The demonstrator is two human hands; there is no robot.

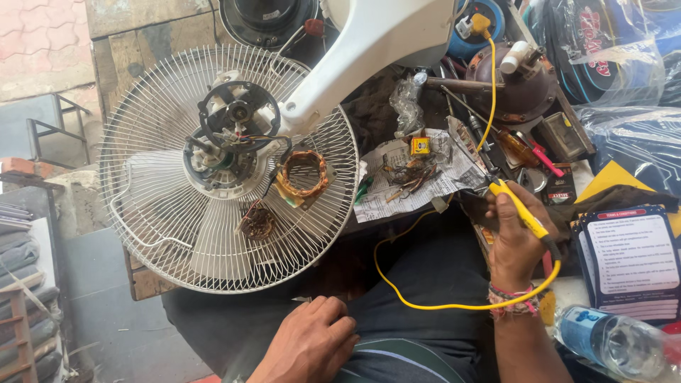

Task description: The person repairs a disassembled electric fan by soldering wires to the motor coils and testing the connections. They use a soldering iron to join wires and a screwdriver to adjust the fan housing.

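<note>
Soldering iron point(521, 213) gripped in right hand point(514, 245), long axis up-left toward newspaper point(411, 174); left hand point(312, 344) loosely curled, empty, on lap.

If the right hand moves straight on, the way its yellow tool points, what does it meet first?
Probably the crumpled newspaper with small parts on it, up-left of the right hand and its yellow tool; depth is unclear.

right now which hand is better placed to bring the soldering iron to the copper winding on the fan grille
Right. The right hand grips the yellow soldering iron, tip toward the bench. The left hand rests empty on the lap, though nearer the copper winding.
</note>
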